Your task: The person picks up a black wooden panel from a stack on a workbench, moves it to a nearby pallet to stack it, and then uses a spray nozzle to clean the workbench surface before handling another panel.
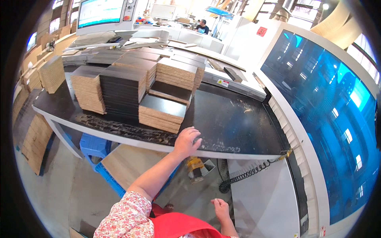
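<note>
Dusty and black, a worktable [234, 127] with a pale front edge fills the middle of a bright workshop. Near that edge sits a short stack of dark-topped boards [160, 119] with tan sides. Just beside its front right corner, at the table's rim, is the left hand [188, 142], fingers loosely bent and slightly spread; whether it touches the boards I cannot tell. Lower down, apart from the table, the right hand [222, 209] has its fingers curled together; I cannot tell if they pinch anything. Left of the short stack rises a taller black-sided stack [122, 91], then a tan-sided stack [88, 89]. Below the table are a blue plastic stool [94, 146] and a coiled black cable [250, 173]. A large glossy blue panel [321, 115] stands at right, a monitor [100, 14] at upper left. Far back is 1 person [202, 28] in a dark shirt.
</note>
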The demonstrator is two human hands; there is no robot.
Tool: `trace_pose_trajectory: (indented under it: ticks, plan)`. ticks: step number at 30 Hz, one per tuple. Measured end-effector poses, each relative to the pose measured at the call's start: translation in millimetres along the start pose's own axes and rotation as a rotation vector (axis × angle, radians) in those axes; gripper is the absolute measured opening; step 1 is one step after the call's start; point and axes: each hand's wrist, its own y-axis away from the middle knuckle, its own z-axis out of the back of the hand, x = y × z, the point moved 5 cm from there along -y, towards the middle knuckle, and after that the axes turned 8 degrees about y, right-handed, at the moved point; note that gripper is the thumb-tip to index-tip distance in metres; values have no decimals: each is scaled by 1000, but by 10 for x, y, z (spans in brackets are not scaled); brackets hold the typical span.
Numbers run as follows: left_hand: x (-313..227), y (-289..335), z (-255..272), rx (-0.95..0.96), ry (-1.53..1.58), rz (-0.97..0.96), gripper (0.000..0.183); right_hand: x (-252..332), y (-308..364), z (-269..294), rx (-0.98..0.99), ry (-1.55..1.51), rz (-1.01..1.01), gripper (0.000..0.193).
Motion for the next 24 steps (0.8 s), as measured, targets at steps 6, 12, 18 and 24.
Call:
trace_pose_trajectory:
  ticks: [6, 12, 18, 24]
  plan:
    - [357, -130, -364, 171, -398, 237, 45, -177, -745, 668, -202, 476, 134, 51]
    - [408, -230, -438, 220, -377, 399, 48, -958, -1353, 1873, -447, 693, -226, 70]
    - [522, -181, -400, 104, -507, 304, 46, -1157, -2552, 3151, -902, 887, -210, 73]
    - [472, -234, -488, 109, -631, 351, 45, -1383, -3248, 3795, -929, 939, -176, 75]
